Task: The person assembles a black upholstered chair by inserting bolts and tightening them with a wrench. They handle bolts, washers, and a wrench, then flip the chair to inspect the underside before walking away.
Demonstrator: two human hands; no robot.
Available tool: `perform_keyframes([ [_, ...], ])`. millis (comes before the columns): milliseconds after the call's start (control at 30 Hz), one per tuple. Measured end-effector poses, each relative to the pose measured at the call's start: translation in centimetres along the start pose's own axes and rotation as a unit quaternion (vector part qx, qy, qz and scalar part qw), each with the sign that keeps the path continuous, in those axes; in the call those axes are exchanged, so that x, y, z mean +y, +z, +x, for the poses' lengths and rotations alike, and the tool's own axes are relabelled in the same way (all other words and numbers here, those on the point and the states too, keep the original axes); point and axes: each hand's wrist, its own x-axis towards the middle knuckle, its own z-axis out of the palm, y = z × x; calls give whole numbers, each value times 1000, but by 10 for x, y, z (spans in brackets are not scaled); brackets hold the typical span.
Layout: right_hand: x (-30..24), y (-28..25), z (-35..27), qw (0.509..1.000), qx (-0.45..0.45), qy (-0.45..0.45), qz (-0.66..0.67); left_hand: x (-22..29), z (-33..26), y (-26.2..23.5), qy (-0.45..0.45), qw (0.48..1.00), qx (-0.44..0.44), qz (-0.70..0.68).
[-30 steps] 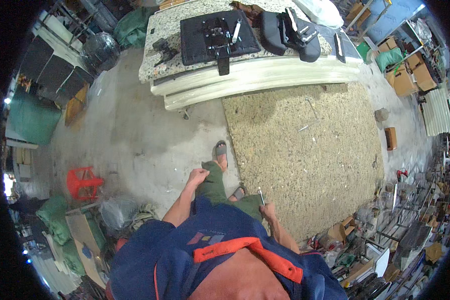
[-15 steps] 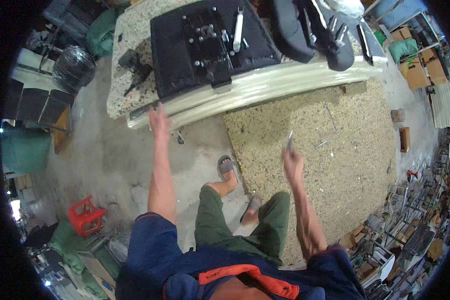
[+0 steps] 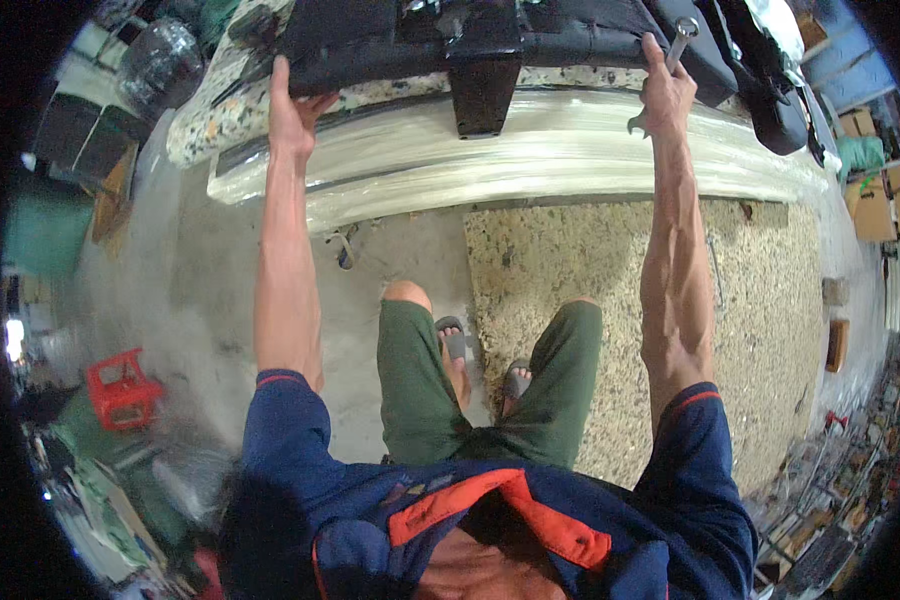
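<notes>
left hand (image 3: 292, 108): fingers curled over the left near edge of a black seat panel (image 3: 390, 40), gripping it. right hand (image 3: 667, 88): closed around a metal wrench (image 3: 670, 60), fingertips touching the panel's right near edge. panel lies on a speckled stone worktop (image 3: 210, 110), far side of the scene. red stool (image 3: 120, 385) on the floor, near left.
</notes>
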Motion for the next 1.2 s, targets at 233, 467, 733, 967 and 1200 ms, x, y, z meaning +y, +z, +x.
perform_keyframes([
  [233,-3,-12,-7,998,44,9,-43,-3,-26,0,87,995,18,36],
  [467,14,-2,-3,995,57,-77,-13,4,-26,-5,48,990,-8,133],
  [733,16,-3,-20,997,43,20,65,-9,-28,-9,72,996,-15,47],
  [967,12,-20,-35,994,-40,-21,95,-158,-96,27,6,996,85,33],
  [1200,76,-36,-119,970,-103,133,173,-232,-97,87,105,959,-11,264],
])
